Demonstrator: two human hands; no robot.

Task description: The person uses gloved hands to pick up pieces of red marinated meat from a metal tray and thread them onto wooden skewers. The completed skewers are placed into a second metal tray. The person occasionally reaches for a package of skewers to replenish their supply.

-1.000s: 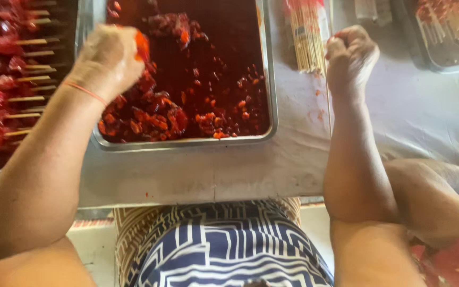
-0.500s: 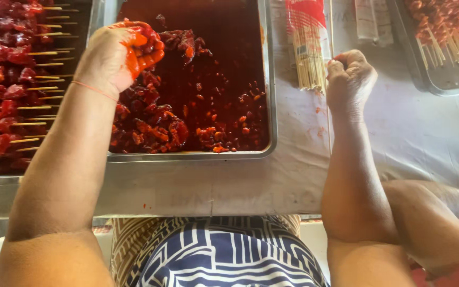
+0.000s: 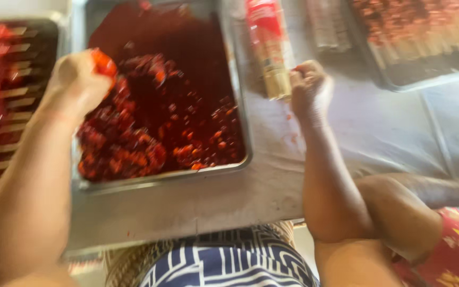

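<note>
— Meat piece [image 3: 103,62], red with sauce, sits pinched in the fingers of my left hand [image 3: 78,79], just above the left edge of the metal tray [image 3: 243,133].

— And the rest of the meat?

— Heaped in the tray's near half, soaking in dark red marinade [image 3: 150,133]; the far half is mostly sauce.

— Your right hand?

— My right hand [image 3: 309,90] is curled into a loose fist on the table [image 3: 272,186], just right of the tray. It's blurred, so I cannot tell whether anything thin is held inside. It touches the near end of the bundle of wooden sticks [image 3: 272,58], which lies along the tray's right side.

— What's left of the tray?

— Loaded skewers [image 3: 1,106] in a second pan, stick ends pointing toward the tray.

— And farther right?

— Another pan of skewers [image 3: 421,37], well apart from the tray, beyond the sticks.
</note>
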